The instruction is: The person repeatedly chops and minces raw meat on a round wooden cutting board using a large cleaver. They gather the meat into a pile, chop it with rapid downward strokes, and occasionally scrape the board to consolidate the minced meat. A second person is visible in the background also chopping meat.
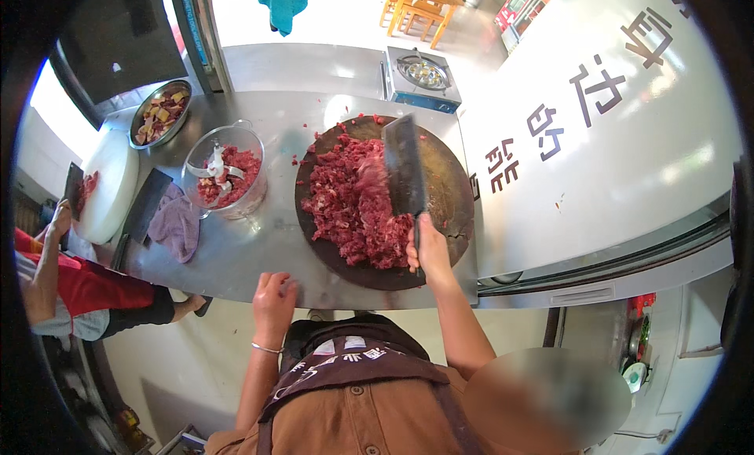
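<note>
My right hand (430, 246) grips the dark handle of a wide-bladed cleaver (405, 166). The blade sits at the right side of a heap of minced red meat (353, 201), and the meat beside it is blurred. Under the heap is a round wooden chopping block (445, 190), its right part stained and cracked near the rim. My left hand (275, 296) holds nothing; it rests at the steel table's front edge, left of the block, with fingers loosely bent. Meat crumbs (300, 160) lie scattered past the block's far left rim.
Left of the block stands a clear food-processor bowl (253, 184) with blades and minced meat. Beyond are a purple cloth (177, 222), another cleaver (147, 204) and a steel bowl of meat chunks (159, 116). A co-worker's hand (60, 218) holds a knife at a white board (115, 184). A gas stove (423, 78) stands behind.
</note>
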### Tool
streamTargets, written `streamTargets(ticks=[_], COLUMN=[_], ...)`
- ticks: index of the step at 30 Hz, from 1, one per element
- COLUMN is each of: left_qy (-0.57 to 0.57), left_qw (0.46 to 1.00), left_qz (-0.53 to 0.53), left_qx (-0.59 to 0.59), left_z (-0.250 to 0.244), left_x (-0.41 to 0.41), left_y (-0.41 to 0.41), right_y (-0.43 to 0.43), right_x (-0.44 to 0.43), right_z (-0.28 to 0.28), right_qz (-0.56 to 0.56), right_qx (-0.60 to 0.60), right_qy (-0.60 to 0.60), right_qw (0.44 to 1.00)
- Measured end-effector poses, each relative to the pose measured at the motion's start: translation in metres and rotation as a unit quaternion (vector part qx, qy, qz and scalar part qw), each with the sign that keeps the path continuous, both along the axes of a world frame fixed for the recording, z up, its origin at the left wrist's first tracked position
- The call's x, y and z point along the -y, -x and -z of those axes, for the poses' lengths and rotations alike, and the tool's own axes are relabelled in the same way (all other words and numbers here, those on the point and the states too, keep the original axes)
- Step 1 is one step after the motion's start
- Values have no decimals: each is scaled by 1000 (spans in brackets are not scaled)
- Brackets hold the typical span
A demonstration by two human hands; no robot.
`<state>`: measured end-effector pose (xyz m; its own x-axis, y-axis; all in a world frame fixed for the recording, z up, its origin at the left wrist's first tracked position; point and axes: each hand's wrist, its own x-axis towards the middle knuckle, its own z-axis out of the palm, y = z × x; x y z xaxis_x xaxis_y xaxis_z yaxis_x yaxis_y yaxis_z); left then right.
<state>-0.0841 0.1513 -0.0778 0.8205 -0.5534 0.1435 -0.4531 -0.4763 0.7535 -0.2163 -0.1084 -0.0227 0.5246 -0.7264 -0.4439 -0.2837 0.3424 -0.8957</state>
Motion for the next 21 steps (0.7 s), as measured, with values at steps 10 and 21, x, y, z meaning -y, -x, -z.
streamTargets(ticks=[10, 21], left_qy=[0, -6], left_qw=[1000, 1000], left_qz=[-18, -30], left_qx=[-14, -1], left_z=[21, 21], left_x=[-18, -12], left_y=[2, 8], right_y=[-12, 7], right_x=[30, 29], right_z=[-197, -26], right_qz=[77, -62], right_qx=[164, -174], right_qy=[309, 65], right_qw=[934, 981])
